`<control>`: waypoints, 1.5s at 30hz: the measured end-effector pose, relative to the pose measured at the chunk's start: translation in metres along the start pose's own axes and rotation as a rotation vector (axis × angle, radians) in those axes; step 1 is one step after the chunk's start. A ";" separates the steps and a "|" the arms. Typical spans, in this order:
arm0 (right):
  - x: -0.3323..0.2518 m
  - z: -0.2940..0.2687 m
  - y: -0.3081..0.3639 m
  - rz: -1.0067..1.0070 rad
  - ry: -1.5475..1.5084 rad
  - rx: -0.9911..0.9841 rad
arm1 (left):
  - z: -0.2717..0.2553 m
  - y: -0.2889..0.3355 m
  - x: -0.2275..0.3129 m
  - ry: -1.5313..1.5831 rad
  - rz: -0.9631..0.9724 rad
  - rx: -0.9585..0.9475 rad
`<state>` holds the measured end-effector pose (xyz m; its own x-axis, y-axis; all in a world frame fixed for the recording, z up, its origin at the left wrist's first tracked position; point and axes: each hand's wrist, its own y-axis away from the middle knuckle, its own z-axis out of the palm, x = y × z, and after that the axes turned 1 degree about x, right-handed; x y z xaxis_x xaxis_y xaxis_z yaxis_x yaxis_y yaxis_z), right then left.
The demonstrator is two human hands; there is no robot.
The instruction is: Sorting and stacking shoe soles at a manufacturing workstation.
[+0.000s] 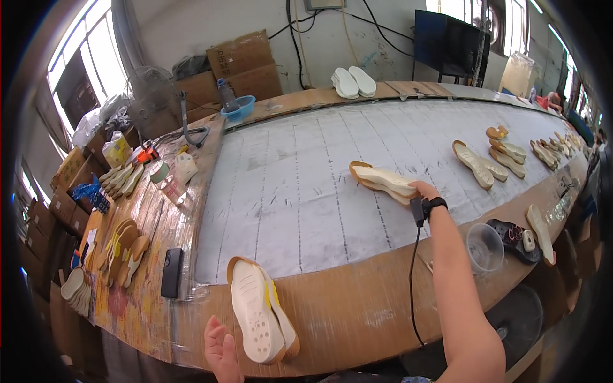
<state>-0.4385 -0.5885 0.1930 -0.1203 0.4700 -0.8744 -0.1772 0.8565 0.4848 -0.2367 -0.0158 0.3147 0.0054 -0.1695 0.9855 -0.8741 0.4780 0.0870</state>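
Note:
Out over the white sheet my right hand (423, 190) is closed on the near end of a pair of cream shoe soles (382, 179) with tan edges. A strapped black device with a cable sits at that wrist. My left hand (221, 351) is empty at the table's front edge, its fingers loosely bent and apart. Just right of it lies another pair of soles (252, 313), cream with a tan rim and a yellow patch along one side. The left hand appears apart from these soles.
More soles (472, 165) lie in groups at right, with others (121, 252) on the left table. A black phone (172, 272), a clear plastic tub (484, 247), dark clogs (514, 241) and a blue basin (238, 109) stand around the white sheet (287, 191). White soles (354, 83) rest at the back.

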 end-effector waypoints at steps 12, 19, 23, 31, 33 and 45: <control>0.016 0.109 0.189 0.273 -0.528 -0.814 | 0.050 0.013 0.041 0.281 0.420 -0.120; 0.008 0.157 0.336 -0.206 -0.286 -0.942 | 0.072 -0.015 0.046 0.655 0.133 -0.171; 0.012 0.172 0.385 -0.896 0.027 -0.790 | 0.071 -0.018 0.070 0.902 0.120 -0.136; 0.026 0.188 0.423 -1.387 -0.060 -0.526 | 0.060 -0.012 0.062 0.922 0.366 -0.248; 0.029 0.184 0.427 -1.230 -0.040 -0.679 | 0.053 -0.011 0.066 0.923 0.237 -0.157; 0.074 0.145 0.400 -1.042 -0.152 -1.126 | 0.043 -0.023 0.044 1.125 0.156 -0.576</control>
<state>-0.3767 -0.1797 0.3194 0.6059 -0.1379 -0.7835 -0.7465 0.2419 -0.6199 -0.2377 -0.0712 0.3496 0.5761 0.6084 0.5459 -0.5672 0.7784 -0.2689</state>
